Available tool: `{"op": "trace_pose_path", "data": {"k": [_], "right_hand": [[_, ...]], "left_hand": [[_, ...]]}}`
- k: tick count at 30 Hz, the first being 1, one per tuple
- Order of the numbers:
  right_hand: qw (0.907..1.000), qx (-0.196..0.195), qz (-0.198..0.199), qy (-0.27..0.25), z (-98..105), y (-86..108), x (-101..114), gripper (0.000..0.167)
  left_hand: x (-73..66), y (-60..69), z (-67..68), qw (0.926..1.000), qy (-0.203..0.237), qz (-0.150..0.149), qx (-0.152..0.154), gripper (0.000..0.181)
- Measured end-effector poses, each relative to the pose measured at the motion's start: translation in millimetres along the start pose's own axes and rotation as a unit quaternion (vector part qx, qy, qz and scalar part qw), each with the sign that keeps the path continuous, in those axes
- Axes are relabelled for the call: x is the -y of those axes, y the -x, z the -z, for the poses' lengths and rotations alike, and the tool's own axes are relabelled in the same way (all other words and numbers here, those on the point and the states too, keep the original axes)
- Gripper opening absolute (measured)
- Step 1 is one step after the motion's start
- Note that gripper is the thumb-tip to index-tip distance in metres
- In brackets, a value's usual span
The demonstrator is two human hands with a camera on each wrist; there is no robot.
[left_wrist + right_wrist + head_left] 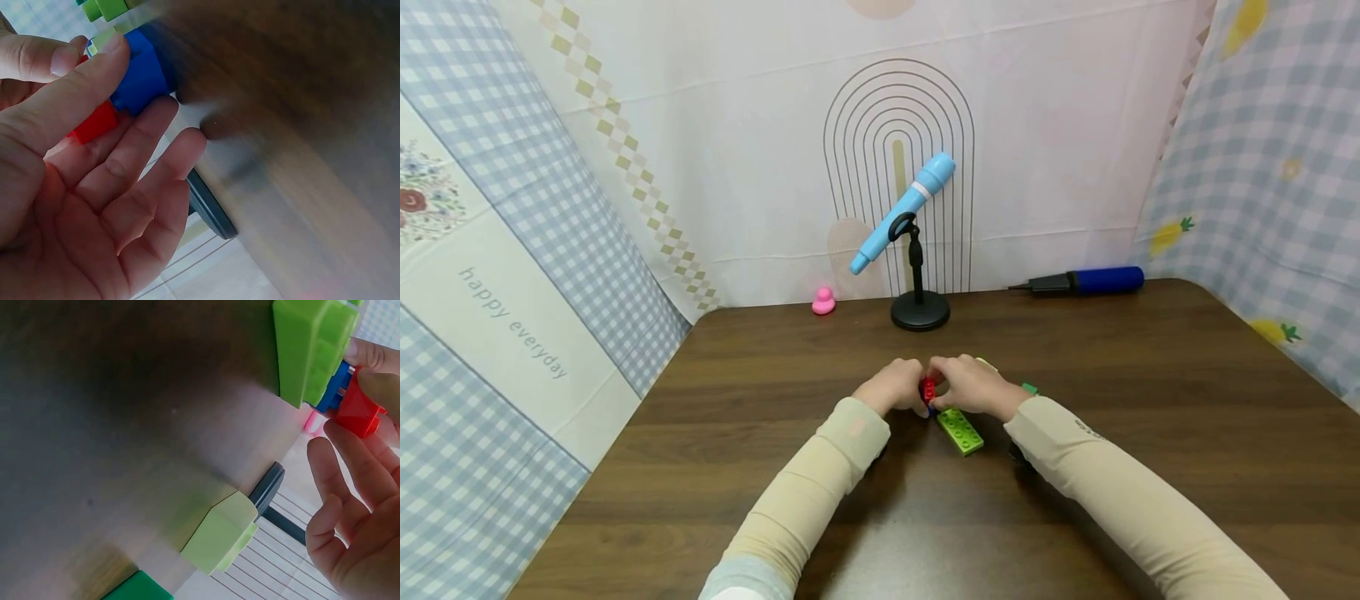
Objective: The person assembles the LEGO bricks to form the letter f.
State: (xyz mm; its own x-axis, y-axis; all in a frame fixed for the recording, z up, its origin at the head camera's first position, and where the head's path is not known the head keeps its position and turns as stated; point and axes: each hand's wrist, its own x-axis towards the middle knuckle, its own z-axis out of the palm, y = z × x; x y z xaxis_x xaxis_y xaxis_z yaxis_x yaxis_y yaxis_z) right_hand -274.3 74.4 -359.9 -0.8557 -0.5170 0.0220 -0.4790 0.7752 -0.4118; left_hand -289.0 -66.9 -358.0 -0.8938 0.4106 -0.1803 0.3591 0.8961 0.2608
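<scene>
Near the middle of the table, my left hand (892, 386) and right hand (972, 385) meet over two toy building bricks. The left thumb and fingers pinch a blue brick (142, 74). A red brick (358, 407) is pinched between my right thumb and fingers. Red and blue sit against each other; a narrow gap with blue studs shows between them in the right wrist view, and I cannot tell how firmly they are joined. A long lime-green studded brick (960, 432) lies on the table just in front of the right hand.
Past the right hand lie a pale green brick (219, 534) and a darker green brick (140, 589). Along the back edge are a pink duck (823, 301), a light-blue microphone (906, 208) on a black stand (920, 310), and a blue hand pump (1105, 281).
</scene>
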Motion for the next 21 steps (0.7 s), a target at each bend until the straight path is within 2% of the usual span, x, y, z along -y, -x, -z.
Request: {"op": "trace_pose_path", "data": {"k": [7, 13, 16, 21], "right_hand": [[1.0, 0.005, -0.002, -0.001, 0.7, -1.1, 0.6, 0.027], [0.9996, 0.018, -0.005, 0.021, 0.8, -4.4, 2.5, 0.027], [0.9991, 0.023, -0.008, 0.035, 2.6, -6.2, 4.6, 0.026], [0.9984, 0.035, -0.012, 0.042, 4.9, -7.3, 6.0, 0.024]], "left_hand": [[-0.7, 1.3, 0.4, 1.0, -0.002, -0.003, -0.001, 0.024], [-0.6, 1.6, 0.9, 1.0, 0.0, -0.004, 0.006, 0.023], [1.4, 1.2, 2.2, 0.9997, 0.014, -0.011, 0.015, 0.021], [6.0, 3.6, 6.1, 0.9984, 0.043, -0.036, 0.011, 0.02]]}}
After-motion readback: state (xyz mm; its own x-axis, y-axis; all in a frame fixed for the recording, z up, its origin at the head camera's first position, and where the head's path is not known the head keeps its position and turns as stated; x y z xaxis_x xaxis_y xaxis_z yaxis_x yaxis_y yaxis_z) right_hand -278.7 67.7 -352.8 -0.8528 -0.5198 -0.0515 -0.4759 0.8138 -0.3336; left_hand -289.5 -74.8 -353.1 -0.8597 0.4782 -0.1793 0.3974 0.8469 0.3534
